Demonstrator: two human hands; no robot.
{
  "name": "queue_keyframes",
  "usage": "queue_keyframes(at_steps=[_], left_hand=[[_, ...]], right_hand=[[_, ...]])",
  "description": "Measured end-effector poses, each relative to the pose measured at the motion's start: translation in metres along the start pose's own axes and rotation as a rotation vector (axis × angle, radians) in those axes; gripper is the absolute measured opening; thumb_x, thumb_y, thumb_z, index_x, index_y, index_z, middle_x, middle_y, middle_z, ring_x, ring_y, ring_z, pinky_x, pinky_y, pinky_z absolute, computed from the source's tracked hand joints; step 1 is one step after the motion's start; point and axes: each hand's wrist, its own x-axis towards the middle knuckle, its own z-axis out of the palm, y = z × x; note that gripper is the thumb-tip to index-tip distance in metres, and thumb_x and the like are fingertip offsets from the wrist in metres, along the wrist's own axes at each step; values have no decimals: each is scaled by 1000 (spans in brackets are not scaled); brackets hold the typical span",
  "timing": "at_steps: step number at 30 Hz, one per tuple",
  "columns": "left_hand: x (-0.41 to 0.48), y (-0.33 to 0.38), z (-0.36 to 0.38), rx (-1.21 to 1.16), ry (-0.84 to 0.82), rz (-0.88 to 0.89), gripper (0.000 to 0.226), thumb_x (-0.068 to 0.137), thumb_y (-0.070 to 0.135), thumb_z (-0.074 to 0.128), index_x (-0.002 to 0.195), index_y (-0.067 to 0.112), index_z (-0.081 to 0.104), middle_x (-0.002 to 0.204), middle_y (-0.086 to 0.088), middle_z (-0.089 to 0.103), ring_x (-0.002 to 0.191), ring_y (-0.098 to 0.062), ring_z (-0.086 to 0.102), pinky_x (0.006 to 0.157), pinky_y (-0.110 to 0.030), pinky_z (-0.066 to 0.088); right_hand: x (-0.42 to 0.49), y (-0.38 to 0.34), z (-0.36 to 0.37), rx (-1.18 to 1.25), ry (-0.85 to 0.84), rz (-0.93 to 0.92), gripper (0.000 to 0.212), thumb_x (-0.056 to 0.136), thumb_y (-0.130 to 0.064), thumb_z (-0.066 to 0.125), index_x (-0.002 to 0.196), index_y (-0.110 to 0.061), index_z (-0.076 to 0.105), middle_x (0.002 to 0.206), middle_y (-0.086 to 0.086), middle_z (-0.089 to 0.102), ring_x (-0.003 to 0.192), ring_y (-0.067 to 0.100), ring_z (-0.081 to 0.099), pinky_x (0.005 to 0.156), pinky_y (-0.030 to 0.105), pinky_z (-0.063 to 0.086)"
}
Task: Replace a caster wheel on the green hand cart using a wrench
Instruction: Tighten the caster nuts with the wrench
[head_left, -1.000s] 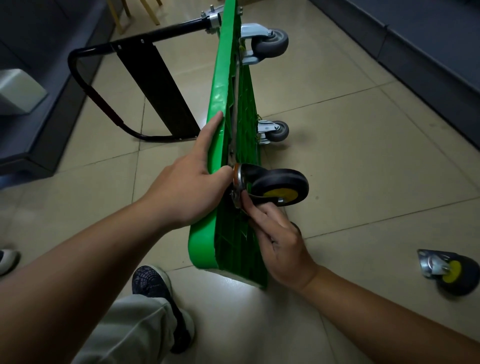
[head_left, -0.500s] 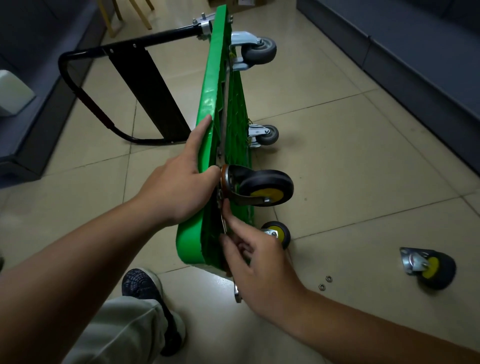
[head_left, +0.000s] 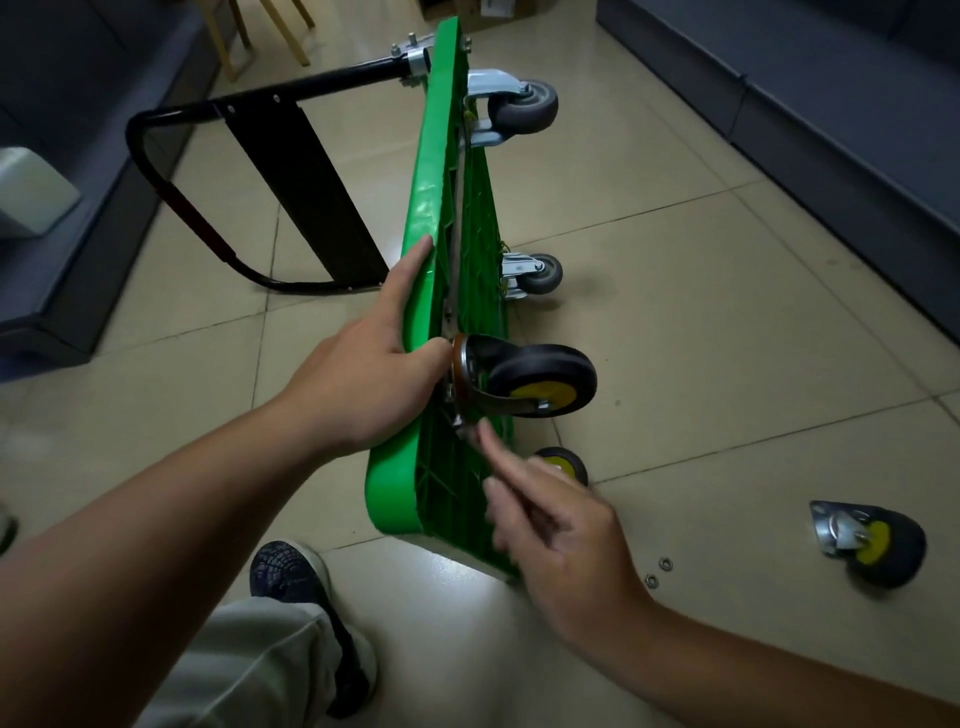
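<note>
Green plastic hand cart (head_left: 431, 208) is tipped up on its long edge on the beige tile floor (head_left: 727, 312), with the black tube handle (head_left: 208, 111) off to the left. Left hand (head_left: 374, 379) clamps the top rim, thumb hooked over. It's right beside the black caster wheel with yellow hub (head_left: 540, 379) on the underside.

Right hand (head_left: 561, 540) is blurred, index finger out toward the plate's near corner, and I can't tell if it holds anything. Looks like the fastening stage, so next up is probably the wrench on that corner.

Loose black caster (head_left: 878, 545) and two small washers (head_left: 657, 571) lie near right. Dark sofas (head_left: 857, 104) on both sides.
</note>
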Motion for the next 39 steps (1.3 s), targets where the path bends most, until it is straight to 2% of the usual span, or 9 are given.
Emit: queue_keyframes(at_steps=[4, 10, 17, 20, 26, 29, 32, 37, 39], left_hand=[[-2, 2, 0, -22, -15, -5, 85, 79, 52, 46, 145, 74, -2, 123, -9, 63, 85, -29, 72, 82, -52, 60], [-2, -1, -2, -23, -12, -2, 84, 79, 51, 46, 145, 74, -1, 127, -6, 59, 86, -28, 71, 82, -52, 59], [-3, -2, -2, 10, -8, -8, 84, 79, 51, 43, 147, 73, -2, 126, -7, 60, 87, -28, 69, 83, -52, 58], [-3, -1, -2, 41, 17, -24, 84, 79, 50, 41, 147, 72, -3, 125, -9, 61, 88, -31, 68, 85, -52, 57], [1, -6, 0, 84, 57, -21, 80, 100, 34, 50, 149, 70, -2, 121, -10, 62, 87, -30, 67, 84, -51, 57], [2, -5, 1, 100, 65, -23, 79, 101, 34, 49, 149, 70, -3, 116, -11, 62, 87, -31, 66, 84, -51, 56], [1, -5, 0, 105, 73, -27, 79, 101, 35, 49, 148, 70, -3, 114, -14, 64, 86, -34, 66, 84, -50, 56], [0, -1, 0, 86, 44, -15, 78, 99, 42, 49, 149, 68, -4, 118, -14, 65, 90, -36, 66, 85, -50, 56], [-1, 1, -1, 64, 33, -12, 81, 88, 52, 46, 150, 68, -3, 119, -11, 65, 91, -32, 67, 86, -50, 56]], right_hand=[[25, 30, 3, -107, 94, -173, 45, 104, -8, 53, 148, -10, 47, 90, 4, 52, 79, 17, 52, 72, 25, 47], [41, 49, 14, -78, -41, -294, 46, 103, 1, 51, 148, 2, 44, 97, 10, 57, 88, 25, 59, 86, 24, 47], [35, 53, 9, -48, -113, -277, 49, 105, -7, 49, 154, -7, 39, 90, 1, 48, 78, 18, 51, 76, 23, 44], [35, 52, 11, -24, -144, -253, 53, 103, -4, 52, 154, -8, 39, 94, 11, 56, 84, 29, 58, 77, 35, 46], [17, 21, 18, 31, -169, -22, 53, 106, -24, 50, 156, -33, 36, 134, -4, 65, 126, 22, 61, 105, 32, 50], [17, -7, 18, 93, -193, 199, 52, 102, -30, 53, 149, -47, 41, 96, 3, 74, 90, 28, 74, 76, 48, 63], [28, -39, 11, 251, -183, 347, 44, 100, -22, 59, 143, -27, 55, 61, 5, 61, 52, 17, 64, 48, 30, 55], [39, -60, 7, 629, -146, 566, 14, 99, -13, 62, 105, -13, 74, 57, 4, 62, 44, 18, 60, 43, 21, 48], [25, -57, 9, 544, -125, 485, 25, 98, -18, 63, 121, -22, 72, 57, 1, 61, 43, 14, 57, 40, 20, 43]])
